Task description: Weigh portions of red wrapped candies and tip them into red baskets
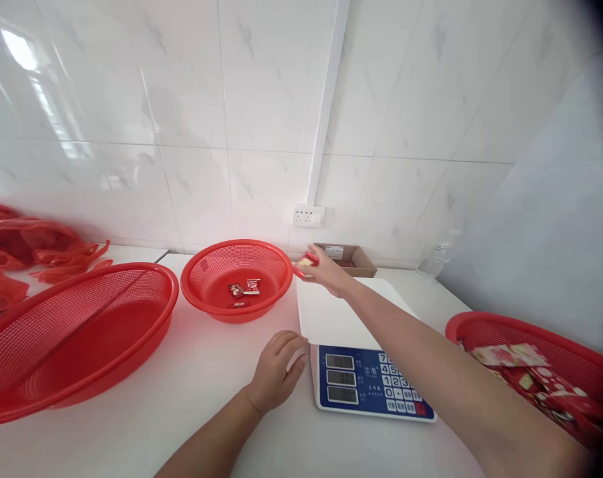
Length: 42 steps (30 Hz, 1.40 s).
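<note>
My right hand (328, 271) is stretched forward over the back left of the scale's white plate (331, 312). Its fingers are closed on a small red-and-cream wrapped packet (308, 260), near the rim of the round red mesh basket (236, 312). A few small wrapped snacks (252, 286) lie at the bottom of that basket. My left hand (278, 372) rests by the front left corner of the plate, thumb apart from loosely bent fingers, with nothing visible in it. Below the plate is the scale's blue keypad panel (371, 382); its display digits are too faint to read.
A large red basket (107, 325) stands at left, a thin rod across it. Red plastic bags (42, 245) lie behind it. At right, another red basket (530, 325) holds wrapped packets. A cardboard box (363, 262) and clear bottle (436, 255) stand by the wall.
</note>
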Available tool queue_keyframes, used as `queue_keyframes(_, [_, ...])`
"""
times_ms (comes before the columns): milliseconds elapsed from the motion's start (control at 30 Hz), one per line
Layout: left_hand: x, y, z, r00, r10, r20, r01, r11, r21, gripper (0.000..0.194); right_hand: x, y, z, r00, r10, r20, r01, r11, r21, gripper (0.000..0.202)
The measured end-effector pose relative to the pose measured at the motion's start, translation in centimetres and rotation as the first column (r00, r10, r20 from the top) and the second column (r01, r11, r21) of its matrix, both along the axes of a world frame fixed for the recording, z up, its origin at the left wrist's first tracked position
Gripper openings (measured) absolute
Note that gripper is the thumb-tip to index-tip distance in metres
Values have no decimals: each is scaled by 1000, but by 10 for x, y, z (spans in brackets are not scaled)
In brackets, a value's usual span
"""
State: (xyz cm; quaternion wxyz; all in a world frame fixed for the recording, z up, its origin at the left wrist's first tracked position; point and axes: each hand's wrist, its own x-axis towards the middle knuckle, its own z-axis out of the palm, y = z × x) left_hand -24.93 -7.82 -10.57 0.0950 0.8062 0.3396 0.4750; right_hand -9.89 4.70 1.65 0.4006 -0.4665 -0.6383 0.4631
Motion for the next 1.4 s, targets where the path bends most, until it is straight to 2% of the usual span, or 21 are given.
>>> queue_keyframes(67, [-1,1,-1,1000,8,-5,-8,1000,4,24,-19,3,18,987,70,-148,-70,998,6,95])
queue_keyframes(133, [-3,3,-1,1000,22,-6,-22,1000,19,24,-25,5,27,976,99,-192,-104,995,-13,100])
queue_keyframes(200, [-4,4,-1,999,38,-10,-38,999,39,23,-19,2,25,976,111,-189,-119,992,-31,99])
queue_keyframes(300, [-4,5,-1,998,57,-28,-54,996,77,23,12,-14,10,993,85,-84,-88,996,-25,91])
queue_keyframes(400, [-3,7,-1,997,59,-44,-55,993,107,23,63,-44,-4,988,-8,154,-1,998,56,74])
queue_keyframes(467, [-2,9,-2,996,65,-53,-58,991,123,22,107,-67,-8,945,-112,308,70,987,144,62])
queue_keyframes(533, [-2,11,-3,996,74,-59,-65,988,140,22,157,-90,-9,858,-267,438,180,956,230,51])
queue_keyframes(600, [-1,11,-3,995,81,-56,-71,985,157,22,208,-113,-12,704,-425,569,304,904,300,45])
queue_keyframes(667, [1,9,-1,996,85,-39,-76,982,173,22,253,-138,-19,587,-436,682,347,897,275,45])
queue_keyframes(767, [7,4,3,997,77,0,-75,975,209,20,295,-175,-37,523,-228,821,288,954,82,58])
queue_keyframes(833, [13,0,5,999,50,13,-52,971,233,19,303,-197,-51,471,-128,873,297,955,-20,69])
queue_keyframes(933, [24,-8,6,999,-37,-6,37,968,249,21,300,-216,-63,402,-92,911,327,944,-49,75])
queue_keyframes(1100, [38,-20,-1,965,-228,-128,255,929,268,22,306,-211,-66,355,-102,929,310,951,-14,71])
queue_keyframes(1200, [41,-22,-6,945,-264,-194,311,909,276,20,318,-198,-66,360,-207,910,368,927,66,63])
queue_keyframes(1267, [43,-23,-10,929,-277,-245,339,903,265,19,322,-191,-66,389,-273,880,364,923,125,56])
queue_keyframes(1333, [45,-24,-15,905,-301,-302,379,891,250,19,321,-186,-67,435,-247,866,290,949,125,54])
queue_keyframes(1400, [48,-26,-20,876,-330,-353,424,874,237,21,315,-183,-69,452,-138,881,218,975,41,68])
